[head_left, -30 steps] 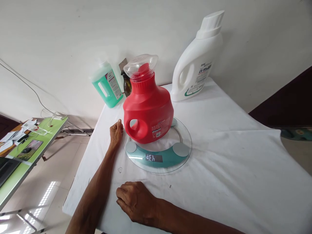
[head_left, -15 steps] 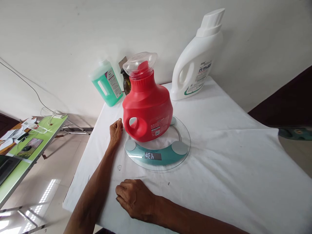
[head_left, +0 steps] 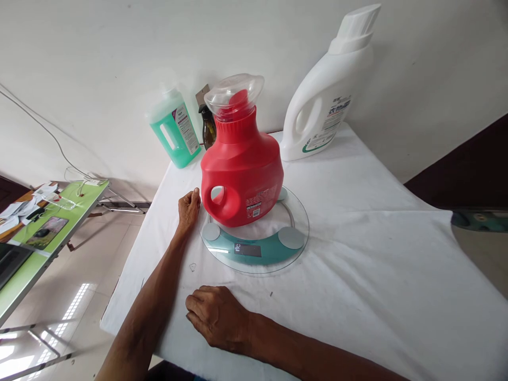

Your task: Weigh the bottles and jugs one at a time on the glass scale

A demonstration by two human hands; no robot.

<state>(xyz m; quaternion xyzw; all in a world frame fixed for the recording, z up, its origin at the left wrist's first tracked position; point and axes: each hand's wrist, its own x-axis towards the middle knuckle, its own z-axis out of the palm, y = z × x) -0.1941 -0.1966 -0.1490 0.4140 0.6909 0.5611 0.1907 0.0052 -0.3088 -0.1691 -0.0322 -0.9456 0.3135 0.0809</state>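
Note:
A big red detergent bottle with a clear domed cap stands upright on a round glass scale. Just left of the scale's rim, my left hand rests on the white cloth, its fingers curled in and its thumb up. It lies close to the bottle's handle, apparently without gripping it. Nearer to me, my right hand lies on the cloth as a loose fist, apart from the scale. Nothing shows in either hand. On the scale's display only small unit marks are lit.
Behind the scale stand a green liquid bottle, a dark pump bottle and a tall white detergent jug, near the wall. A green table with papers, a mouse and a laptop edge is at left. The white tablecloth has creases.
The scale's large digits, lit earlier, are gone from the display. My view has shifted slightly; both hands and the red bottle keep their places.

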